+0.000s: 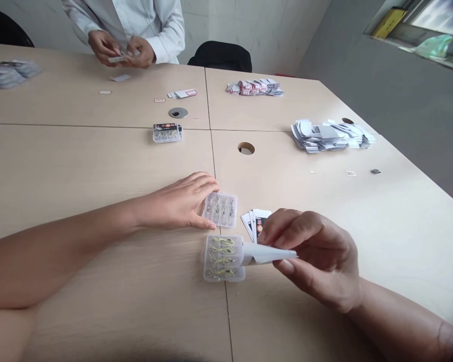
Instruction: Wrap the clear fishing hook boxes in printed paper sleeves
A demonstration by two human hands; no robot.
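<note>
My left hand [184, 202] grips the left part of a small clear plastic case [226, 208], thumb at the near edge and fingers at the far edge. Metal hooks or swivels seem to lie in its slots. Nearer to me sits a second clear case [221, 274], with yellow looped lines in its compartments. Between the thumb and fingers of my right hand [313, 256] is a folded white card [266, 253], pinched at its right end. The card's left end overlaps the second case's right side. Behind my right fingers, printed cards [252, 223] are fanned out, partly hidden.
Across the table, a person in a white shirt [136, 25] handles a small item. Filled cases [167, 133] lie mid-table. White card piles [324, 137] and red-edged cards [254, 87] lie at the right. A round hole [246, 148] opens in the tabletop.
</note>
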